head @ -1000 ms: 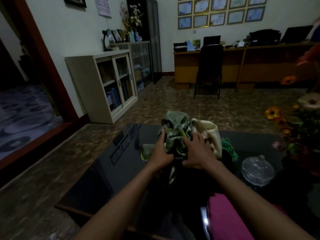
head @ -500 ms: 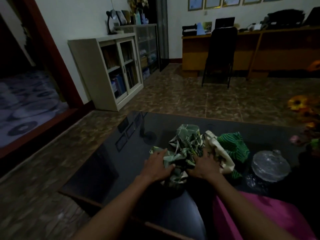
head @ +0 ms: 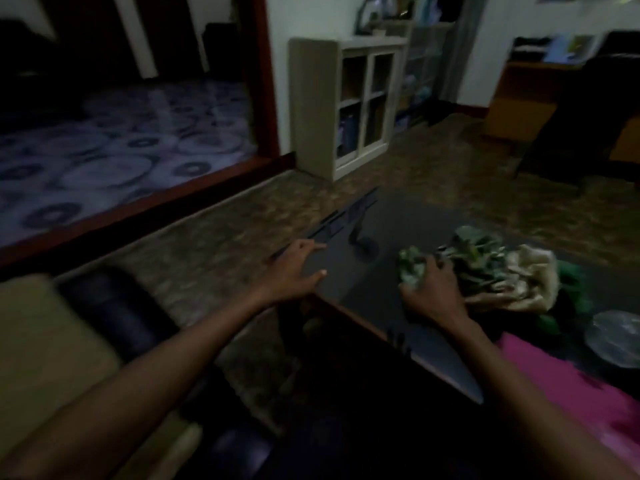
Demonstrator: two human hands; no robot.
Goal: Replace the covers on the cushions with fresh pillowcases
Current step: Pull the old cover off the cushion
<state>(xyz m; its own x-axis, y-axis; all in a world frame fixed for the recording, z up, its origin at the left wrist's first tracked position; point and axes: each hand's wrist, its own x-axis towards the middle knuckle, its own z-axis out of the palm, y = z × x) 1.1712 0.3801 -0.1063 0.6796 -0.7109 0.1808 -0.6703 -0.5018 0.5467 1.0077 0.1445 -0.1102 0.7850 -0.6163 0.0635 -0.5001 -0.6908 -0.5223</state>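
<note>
The view has swung to the left since half a second ago: the patterned blue carpet (head: 114,147) beyond the doorway now fills the far left, the pale glass-door cabinet (head: 346,98) stands near the centre, and the wooden desk (head: 516,102) has slid to the far right edge. The dark glass table (head: 391,237) now lies right of centre, and a tan and black seat (head: 69,341) shows at the near left.

The crumpled green leaf-print pillowcase (head: 481,261) still lies bunched on the table at the right, with cream cloth (head: 533,282) just behind it and pink fabric (head: 568,386) nearer. A clear glass lid (head: 616,341) sits at the far right edge.

The hands, which were together on the bundle, are now well apart. The left hand (head: 294,268) has left the cloth and reaches out over the table's left edge, fingers straight and spread, holding nothing. The right hand (head: 433,289) stays on the pillowcase, fingers curled into its near-left folds.
</note>
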